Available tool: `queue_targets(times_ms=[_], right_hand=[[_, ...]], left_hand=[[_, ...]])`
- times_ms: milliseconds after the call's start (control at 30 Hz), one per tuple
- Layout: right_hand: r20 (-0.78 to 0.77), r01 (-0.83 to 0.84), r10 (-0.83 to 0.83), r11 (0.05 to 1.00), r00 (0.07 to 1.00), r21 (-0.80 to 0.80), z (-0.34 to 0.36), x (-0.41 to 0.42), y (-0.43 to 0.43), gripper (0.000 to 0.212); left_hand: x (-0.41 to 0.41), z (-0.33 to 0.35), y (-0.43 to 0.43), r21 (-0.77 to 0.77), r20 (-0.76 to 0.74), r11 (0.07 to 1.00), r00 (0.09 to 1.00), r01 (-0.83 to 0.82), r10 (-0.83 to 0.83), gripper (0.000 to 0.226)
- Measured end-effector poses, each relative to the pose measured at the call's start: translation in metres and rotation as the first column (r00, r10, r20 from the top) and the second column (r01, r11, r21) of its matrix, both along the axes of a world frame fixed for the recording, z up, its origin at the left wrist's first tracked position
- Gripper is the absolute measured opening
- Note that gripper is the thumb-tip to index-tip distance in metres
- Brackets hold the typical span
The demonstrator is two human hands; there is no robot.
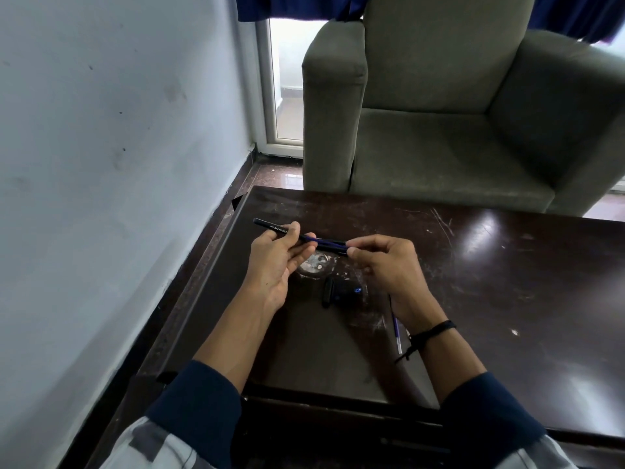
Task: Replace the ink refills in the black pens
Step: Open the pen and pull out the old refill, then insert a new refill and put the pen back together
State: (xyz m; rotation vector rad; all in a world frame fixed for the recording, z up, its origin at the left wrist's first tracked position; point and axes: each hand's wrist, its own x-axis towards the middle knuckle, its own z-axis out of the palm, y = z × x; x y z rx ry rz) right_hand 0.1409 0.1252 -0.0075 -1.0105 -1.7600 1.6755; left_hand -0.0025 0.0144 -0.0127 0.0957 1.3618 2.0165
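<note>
My left hand (275,262) holds a black pen barrel (270,226) with white lettering between thumb and fingers, its far end pointing up-left. My right hand (385,262) pinches the other end of a dark blue refill (326,243) that sticks out of the barrel toward the right. Both hands hover above the dark table (507,282). Below them on the table lie a black pen cap (327,292) and another black pen piece (351,291) with a blue mark. A loose refill (396,330) lies beside my right wrist.
A grey armchair (456,113) stands just behind the table's far edge. A pale wall (101,164) runs along the left. A whitish scuffed patch (316,265) marks the tabletop under my hands.
</note>
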Motion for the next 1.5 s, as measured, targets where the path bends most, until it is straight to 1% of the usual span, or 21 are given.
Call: queue_targets(times_ms=[100,200,300,400,500,633,733,800,867,900,967,1000,1067,1167,1233,1333,1433,1500], right_hand=[[-0.100,0.034,-0.055,0.979,0.993,-0.201,0.005,0.004,0.009,0.011],[-0.189,0.026,-0.101,0.931,0.977,-0.363,0.006,0.006,0.012,0.015],[-0.238,0.006,-0.133,0.884,0.962,-0.468,0.004,0.005,0.011,0.016],[-0.262,-0.017,-0.139,0.856,0.955,-0.517,0.001,0.003,0.010,0.016],[-0.269,0.009,-0.179,0.847,0.946,-0.531,0.000,0.001,0.008,0.013],[-0.310,0.130,-0.323,0.851,0.894,-0.509,0.008,0.007,0.015,0.008],[-0.337,0.220,-0.351,0.903,0.873,-0.370,0.014,0.013,0.026,0.006],[-0.322,0.261,-0.327,0.937,0.888,-0.232,0.018,0.018,0.032,0.003],[-0.236,0.297,-0.305,0.952,0.923,-0.066,0.016,0.022,0.040,0.003],[-0.160,0.300,-0.294,0.954,0.942,0.009,0.013,0.025,0.044,0.004],[0.040,0.270,-0.279,0.950,0.959,0.157,0.004,0.029,0.051,0.007],[0.154,0.236,-0.274,0.945,0.949,0.227,0.000,0.030,0.054,0.010],[0.349,0.144,-0.252,0.941,0.903,0.307,-0.005,0.033,0.056,0.012],[0.586,0.002,-0.230,0.932,0.777,0.363,-0.005,0.033,0.052,0.012],[0.675,-0.048,-0.242,0.923,0.696,0.381,-0.008,0.032,0.052,0.018],[0.745,-0.093,-0.264,0.912,0.613,0.399,-0.009,0.031,0.050,0.027],[0.776,-0.127,-0.251,0.912,0.579,0.390,-0.009,0.030,0.048,0.030],[0.787,-0.138,-0.233,0.918,0.572,0.372,-0.008,0.030,0.048,0.030]], left_hand=[[-0.003,0.001,0.000,0.020,0.036,0.999,0.999,-0.036,0.036,0.009],[-0.001,0.000,0.001,0.044,0.072,0.999,0.997,-0.030,0.027,0.010],[0.002,-0.002,0.001,0.071,0.110,0.997,0.993,-0.039,0.031,0.013],[0.005,-0.002,0.002,0.088,0.142,0.995,0.989,-0.045,0.032,0.018],[0.006,-0.002,0.002,0.087,0.145,0.996,0.989,-0.036,0.023,0.018],[0.001,0.001,-0.001,0.079,0.136,0.995,0.990,-0.059,0.048,0.011],[-0.002,0.001,-0.003,0.062,0.102,0.996,0.993,-0.068,0.062,0.009],[-0.001,0.001,-0.003,0.052,0.079,0.997,0.995,-0.060,0.056,0.008],[0.000,0.000,-0.002,0.042,0.063,0.998,0.997,-0.053,0.051,0.008],[0.000,0.000,-0.002,0.041,0.058,0.998,0.997,-0.050,0.048,0.008],[0.000,-0.001,-0.001,0.039,0.050,0.998,0.998,-0.044,0.042,0.008],[0.000,-0.001,-0.001,0.037,0.048,0.998,0.998,-0.043,0.041,0.009],[0.000,-0.001,-0.001,0.035,0.048,0.998,0.998,-0.045,0.043,0.010],[-0.002,-0.001,-0.002,0.029,0.048,0.998,0.998,-0.053,0.051,0.013],[-0.002,0.000,-0.002,0.025,0.049,0.998,0.997,-0.054,0.053,0.014],[-0.002,0.000,-0.002,0.026,0.052,0.998,0.997,-0.051,0.050,0.015],[-0.002,-0.001,-0.002,0.025,0.045,0.998,0.998,-0.050,0.049,0.018],[-0.002,-0.001,-0.001,0.026,0.042,0.998,0.998,-0.049,0.048,0.019]])
